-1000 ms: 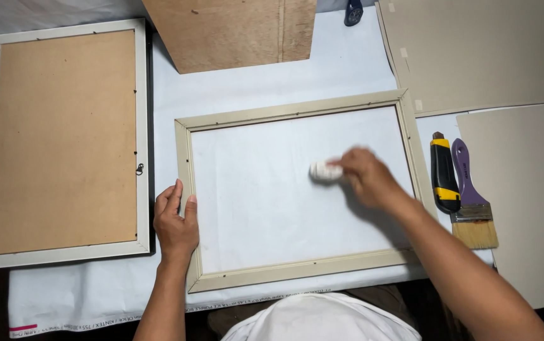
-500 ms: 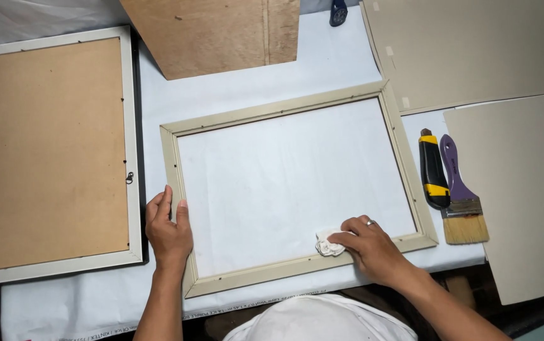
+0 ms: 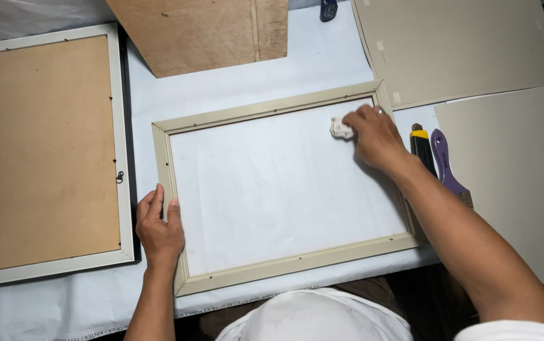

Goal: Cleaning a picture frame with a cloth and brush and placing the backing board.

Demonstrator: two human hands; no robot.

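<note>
A cream picture frame lies face down on a white sheet, its pale inner pane showing. My right hand presses a small crumpled white cloth against the pane near the frame's upper right corner. My left hand lies flat on the sheet with fingers together, resting against the frame's left rail near the lower left corner.
A second frame with a brown backing board lies at the left. A brown board sits at the top. Grey card sheets lie at the right. A yellow-and-black utility knife and a purple-handled brush lie beside my right forearm.
My right hand has carried the cloth from the pane's lower right corner up to its upper right corner. The left hand stays on the left rail. The view has shifted slightly.
</note>
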